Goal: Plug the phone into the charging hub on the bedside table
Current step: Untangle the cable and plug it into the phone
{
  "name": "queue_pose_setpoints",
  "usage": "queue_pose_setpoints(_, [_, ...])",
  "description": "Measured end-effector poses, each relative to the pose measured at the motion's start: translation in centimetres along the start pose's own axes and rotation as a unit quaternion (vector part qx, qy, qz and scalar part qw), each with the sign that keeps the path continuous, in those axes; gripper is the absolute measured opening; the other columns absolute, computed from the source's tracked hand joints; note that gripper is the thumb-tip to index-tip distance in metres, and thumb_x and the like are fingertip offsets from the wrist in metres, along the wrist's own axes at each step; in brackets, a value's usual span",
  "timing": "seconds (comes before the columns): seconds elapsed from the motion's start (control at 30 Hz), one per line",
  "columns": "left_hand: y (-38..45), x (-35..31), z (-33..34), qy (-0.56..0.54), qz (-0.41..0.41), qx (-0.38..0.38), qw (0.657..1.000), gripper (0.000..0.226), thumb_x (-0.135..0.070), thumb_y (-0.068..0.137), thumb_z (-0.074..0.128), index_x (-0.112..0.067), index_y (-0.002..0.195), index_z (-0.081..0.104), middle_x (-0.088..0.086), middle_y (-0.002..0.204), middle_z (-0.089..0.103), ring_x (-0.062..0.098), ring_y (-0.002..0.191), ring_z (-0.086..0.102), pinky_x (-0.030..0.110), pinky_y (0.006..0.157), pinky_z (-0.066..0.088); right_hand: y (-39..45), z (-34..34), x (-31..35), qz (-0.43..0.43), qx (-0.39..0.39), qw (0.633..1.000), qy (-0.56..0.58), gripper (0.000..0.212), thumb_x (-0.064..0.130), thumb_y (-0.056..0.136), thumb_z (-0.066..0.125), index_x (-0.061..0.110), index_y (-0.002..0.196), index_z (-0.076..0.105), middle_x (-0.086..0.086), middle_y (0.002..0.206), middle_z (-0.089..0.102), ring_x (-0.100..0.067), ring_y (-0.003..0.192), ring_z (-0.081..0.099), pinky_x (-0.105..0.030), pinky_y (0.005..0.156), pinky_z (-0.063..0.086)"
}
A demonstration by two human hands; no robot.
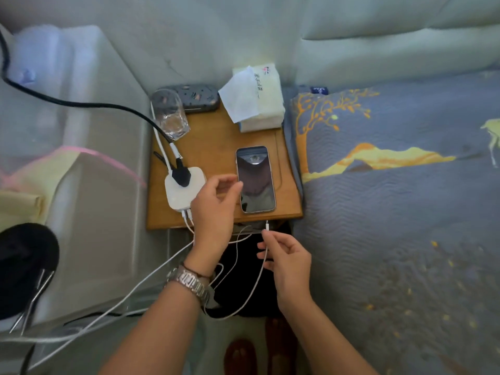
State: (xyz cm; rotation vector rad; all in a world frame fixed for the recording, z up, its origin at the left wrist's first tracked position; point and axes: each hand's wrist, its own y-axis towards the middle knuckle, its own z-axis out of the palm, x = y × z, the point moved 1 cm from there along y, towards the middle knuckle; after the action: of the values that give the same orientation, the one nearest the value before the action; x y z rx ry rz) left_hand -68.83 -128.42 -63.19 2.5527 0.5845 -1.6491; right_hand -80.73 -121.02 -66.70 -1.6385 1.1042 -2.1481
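The phone [255, 180] lies flat and face up on the bedside table [216, 147], screen dark, its bottom edge near the table's front edge. The white hub [184, 188] sits just to its left, a black plug in its top and thin white cables leaving its front side.

The right hand [286, 255] hangs in front of the table, below the phone, thumb and forefinger pinched on a white cable [259, 272] just behind its connector [267, 226]. The connector tip points up toward the phone's bottom edge but stands clear of it, not yet in. The cable droops in a loop under the hands; it seems to run back to the hub, though I cannot trace it all the way.

The left hand [216, 207] hovers between hub and phone, fingers loosely curled and apart, clamped on nothing; its fingertips are at the phone's left edge, whether touching I cannot tell.

So the step in hand looks like lining up the plug. The hub end appears already seated, and the phone end is what is left. The next move calls for the left hand to steady the phone, or lift its bottom edge off the wood, since the port sits low against the table. The right hand then has to bring the tip level and square with the port and push straight in; a tilted approach would only shove the phone back across the table.
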Motion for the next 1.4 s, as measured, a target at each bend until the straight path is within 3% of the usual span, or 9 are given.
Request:
queue_pose_setpoints(0.23, [5.9, 1.9, 2.5, 0.056, -0.004, 0.062, 0.996, 0.035, -0.03, 0.086, 0.065, -0.022, 0.119, 0.058, -0.008, 0.115, 0.06, 0.0, 0.099, 0.055, 0.005, 0.076, 0.04, 2.5, 1.0, -1.6, 0.037, 0.001, 0.999, -0.014, 0.008, 0.02, 0.084, 0.067, 0.015, 0.083, 0.073, 0.003, 0.062, 0.072, -0.004, 0.053, 0.062, -0.015, 0.045, 0.047])
queue_pose_setpoints(0.37, [7.7, 2.6, 3.4, 0.096, -0.001, 0.107, 0.99, 0.05, -0.031, 0.085, 0.065, -0.022, 0.131, 0.049, -0.001, 0.129, 0.051, 0.012, 0.116, 0.05, 0.032, 0.101, 0.043, 3.3, 1.1, -2.2, 0.044, -0.015, 0.999, -0.028, 0.012, 0.022, 0.087, 0.062, 0.016, 0.085, 0.073, 0.006, 0.06, 0.069, 0.0, 0.049, 0.058, -0.013, 0.042, 0.043])
queue_pose_setpoints(0.5, [8.8, 2.9, 3.7, 0.137, 0.012, 0.132, 0.982, 0.058, -0.035, 0.085, 0.064, -0.023, 0.137, 0.042, 0.003, 0.131, 0.045, 0.022, 0.122, 0.045, 0.044, 0.104, 0.04, 4.0, 1.5, -2.2, 0.05, -0.016, 0.998, -0.047, 0.015, 0.025, 0.087, 0.062, 0.016, 0.084, 0.074, 0.008, 0.059, 0.067, 0.001, 0.048, 0.055, -0.012, 0.042, 0.042])
queue_pose_setpoints(0.73, [10.1, 2.7, 4.0, 0.153, 0.004, 0.163, 0.975, 0.065, -0.032, 0.084, 0.066, -0.025, 0.142, 0.037, -0.004, 0.114, 0.032, 0.018, 0.108, 0.046, 0.033, 0.098, 0.044, 4.1, 2.3, -1.8, 0.06, -0.01, 0.997, -0.044, 0.02, 0.028, 0.089, 0.06, 0.018, 0.077, 0.073, 0.01, 0.056, 0.066, 0.001, 0.046, 0.052, -0.016, 0.046, 0.043])
queue_pose_setpoints(1.03, [10.4, 3.1, 4.2, 0.164, 0.024, 0.153, 0.974, 0.058, -0.025, 0.083, 0.068, -0.027, 0.136, 0.043, -0.003, 0.11, 0.033, 0.02, 0.105, 0.046, 0.035, 0.096, 0.046, 4.2, 2.5, -1.9, 0.071, -0.021, 0.996, -0.04, 0.022, 0.029, 0.089, 0.059, 0.017, 0.077, 0.073, 0.009, 0.056, 0.065, -0.001, 0.049, 0.052, -0.03, 0.063, 0.045])
queue_pose_setpoints(1.27, [10.4, 3.4, 4.3, 0.173, 0.038, 0.156, 0.972, 0.055, -0.027, 0.084, 0.066, -0.028, 0.135, 0.043, -0.003, 0.11, 0.033, 0.021, 0.106, 0.045, 0.035, 0.094, 0.046, 4.4, 2.5, -1.6, 0.045, -0.02, 0.997, -0.058, 0.023, 0.027, 0.09, 0.058, 0.016, 0.077, 0.073, 0.009, 0.055, 0.062, 0.0, 0.046, 0.049, -0.013, 0.047, 0.041])
queue_pose_setpoints(1.4, [10.4, 3.3, 4.2, 0.172, 0.035, 0.163, 0.971, 0.055, -0.026, 0.085, 0.066, -0.028, 0.134, 0.043, -0.002, 0.11, 0.033, 0.023, 0.107, 0.046, 0.038, 0.094, 0.047, 4.6, 2.5, -1.5, 0.03, -0.021, 0.998, -0.06, 0.022, 0.025, 0.09, 0.058, 0.013, 0.077, 0.072, 0.008, 0.053, 0.06, 0.0, 0.045, 0.048, -0.01, 0.047, 0.042])
